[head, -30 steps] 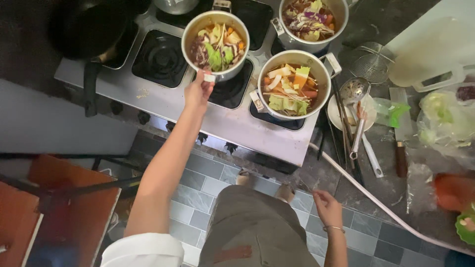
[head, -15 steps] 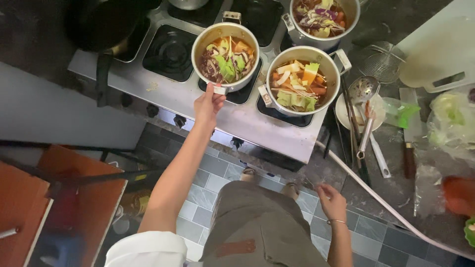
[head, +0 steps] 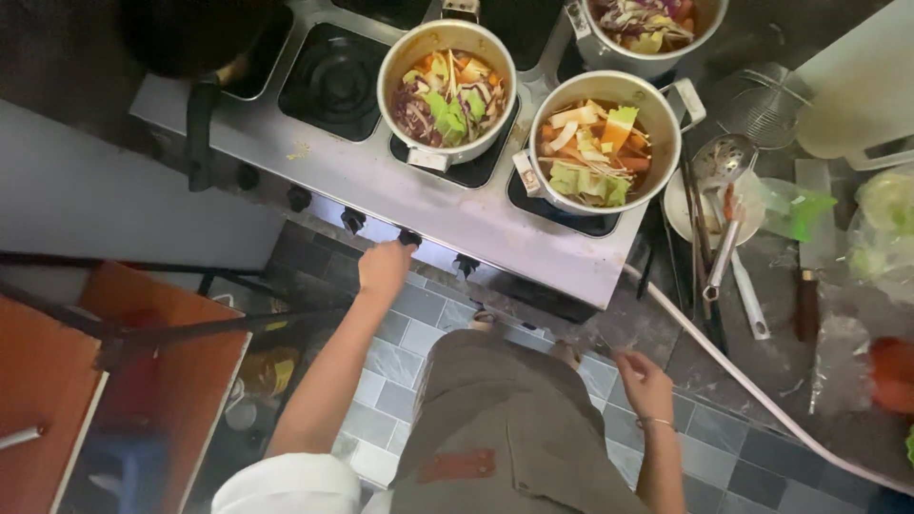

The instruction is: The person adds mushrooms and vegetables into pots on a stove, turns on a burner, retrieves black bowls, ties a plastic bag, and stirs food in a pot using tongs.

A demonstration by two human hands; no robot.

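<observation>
A working kitchen. Pots of chopped vegetables (head: 447, 92) crowd a steel gas stove (head: 381, 181), upper frame. Ladles (head: 721, 205) lie at right.

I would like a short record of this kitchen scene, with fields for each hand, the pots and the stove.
left hand: on a black stove knob, fingers closed around it
right hand: loose beside the hip, holds nothing
pots: two round metal pots of cut vegetables on burners, a third behind
stove: steel gas stove, one front burner bare
</observation>
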